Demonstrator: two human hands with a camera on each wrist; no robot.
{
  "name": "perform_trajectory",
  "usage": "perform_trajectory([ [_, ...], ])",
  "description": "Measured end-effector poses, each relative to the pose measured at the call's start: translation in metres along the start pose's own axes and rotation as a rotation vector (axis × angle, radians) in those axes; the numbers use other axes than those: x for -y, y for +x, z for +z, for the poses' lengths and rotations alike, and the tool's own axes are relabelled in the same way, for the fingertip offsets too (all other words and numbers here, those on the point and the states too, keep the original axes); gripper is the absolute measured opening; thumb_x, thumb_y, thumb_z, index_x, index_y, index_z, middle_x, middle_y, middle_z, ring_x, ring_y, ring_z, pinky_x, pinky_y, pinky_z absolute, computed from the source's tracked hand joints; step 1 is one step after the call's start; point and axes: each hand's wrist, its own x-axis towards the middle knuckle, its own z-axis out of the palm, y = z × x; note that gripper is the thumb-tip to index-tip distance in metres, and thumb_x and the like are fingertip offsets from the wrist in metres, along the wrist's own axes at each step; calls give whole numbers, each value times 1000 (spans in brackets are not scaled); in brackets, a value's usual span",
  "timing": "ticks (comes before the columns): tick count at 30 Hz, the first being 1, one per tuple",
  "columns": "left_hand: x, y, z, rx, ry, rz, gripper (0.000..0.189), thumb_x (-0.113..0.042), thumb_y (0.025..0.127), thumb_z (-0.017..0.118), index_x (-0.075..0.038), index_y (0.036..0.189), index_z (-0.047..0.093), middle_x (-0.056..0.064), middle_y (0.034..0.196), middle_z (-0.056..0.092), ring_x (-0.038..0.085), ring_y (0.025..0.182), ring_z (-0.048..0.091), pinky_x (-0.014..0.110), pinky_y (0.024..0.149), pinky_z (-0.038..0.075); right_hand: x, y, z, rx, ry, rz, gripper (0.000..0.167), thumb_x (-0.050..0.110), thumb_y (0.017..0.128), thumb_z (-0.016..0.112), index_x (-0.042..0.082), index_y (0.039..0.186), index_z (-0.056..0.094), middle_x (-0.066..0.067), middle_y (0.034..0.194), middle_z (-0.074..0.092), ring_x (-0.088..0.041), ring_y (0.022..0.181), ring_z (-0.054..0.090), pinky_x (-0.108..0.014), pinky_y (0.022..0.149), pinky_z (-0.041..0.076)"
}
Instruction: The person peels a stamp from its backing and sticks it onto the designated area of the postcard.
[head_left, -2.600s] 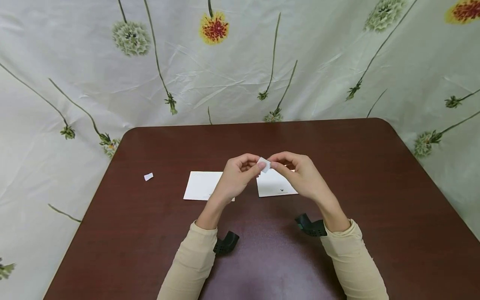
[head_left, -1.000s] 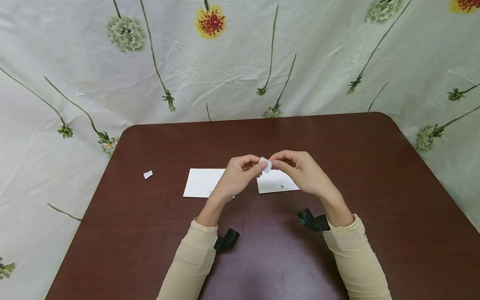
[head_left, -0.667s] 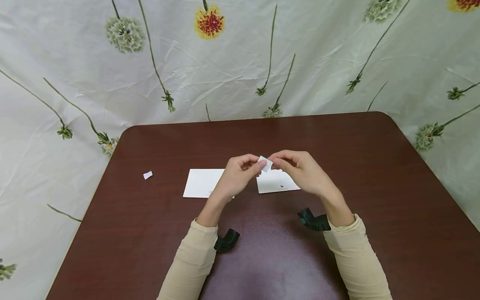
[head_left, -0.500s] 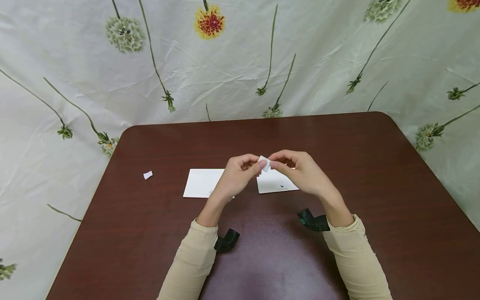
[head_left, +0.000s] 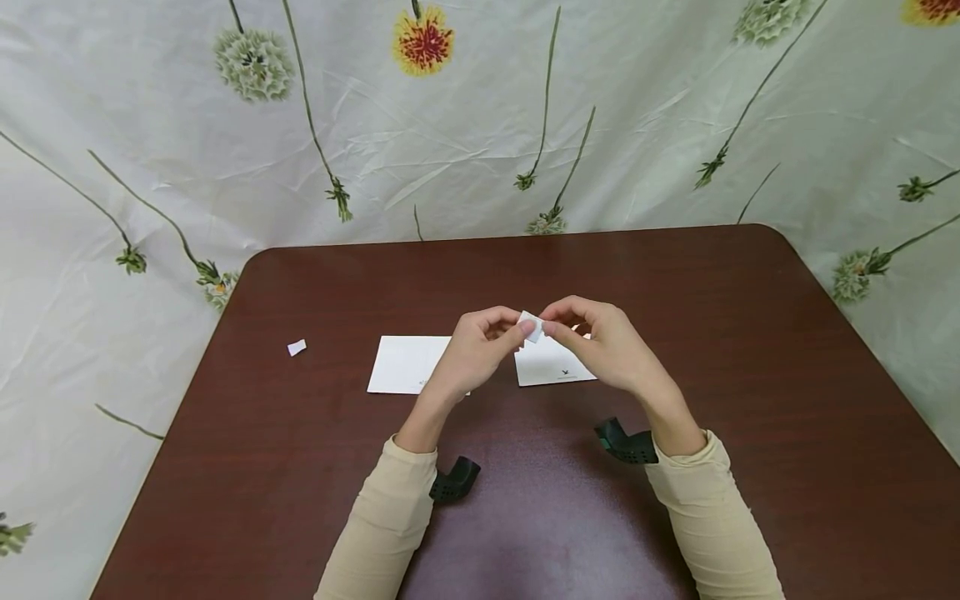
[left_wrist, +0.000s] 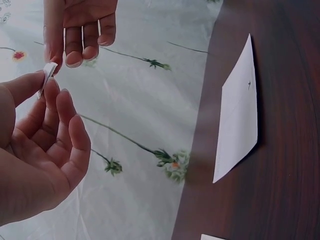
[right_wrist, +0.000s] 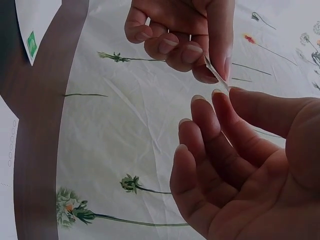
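Observation:
Both hands meet over the table, fingertips at a small white stamp-sized paper square (head_left: 535, 334). My left hand (head_left: 474, 346) pinches it between thumb and index finger. The thumb and index finger of my right hand (head_left: 609, 346) pinch its opposite edge. In the right wrist view the paper square (right_wrist: 218, 75) appears nearly edge-on between the two hands. Beneath them lie two white envelopes: the left envelope (head_left: 401, 364), partly hidden by the left hand and wrist, and the right envelope (head_left: 546, 367), its upper part behind the hands. A green stamp (right_wrist: 32, 44) shows on the left envelope's corner.
A small white scrap of paper (head_left: 297, 347) lies toward the left of the dark red-brown table (head_left: 675, 275). Behind the table hangs a pale cloth (head_left: 480, 125) with a flower print. Black wrist cameras (head_left: 454, 481) sit on both wrists.
Both hands stay at the paper square with only slight finger shifts, the right fingertips moving a little along its edge. The head view has tilted slightly; envelopes and scrap stay put.

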Motion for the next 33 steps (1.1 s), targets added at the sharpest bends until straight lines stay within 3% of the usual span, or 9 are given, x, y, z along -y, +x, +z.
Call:
perform_trajectory([
  [9,1,1,2,-14,25,1,18,-16,92,65,1,97,68,7,78,62,41,80,59,28,66,44,-1,1,1,-14,-28,-20,10,9,91,66,6,99,69,-1,88,67,-16,76,59,-39,70,48],
  [17,2,1,2,-14,39,20,18,-15,92,65,1,100,68,8,81,64,23,73,61,28,66,46,-2,2,1,-6,-47,-29,11,8,91,65,4,101,69,-2,88,67,-17,77,59,-39,71,48],
  [23,3,1,2,-8,40,8,20,-15,92,65,2,102,67,21,88,64,34,78,60,27,66,45,-2,2,3,-21,-40,-38,11,7,90,66,4,100,70,-2,87,68,-16,76,58,-38,69,48],
  [28,6,3,4,-14,41,15,20,-17,92,65,1,101,68,18,84,65,39,80,60,27,67,45,-3,3,4,-46,-53,-59,9,8,90,67,6,98,72,0,86,68,-15,75,58,-38,68,47],
  [33,8,3,6,-38,82,6,19,-19,92,65,-3,102,67,11,80,65,32,76,61,28,65,44,-3,2,5,-57,-106,-55,8,10,90,67,7,96,72,-1,86,69,-15,76,60,-36,71,49],
])
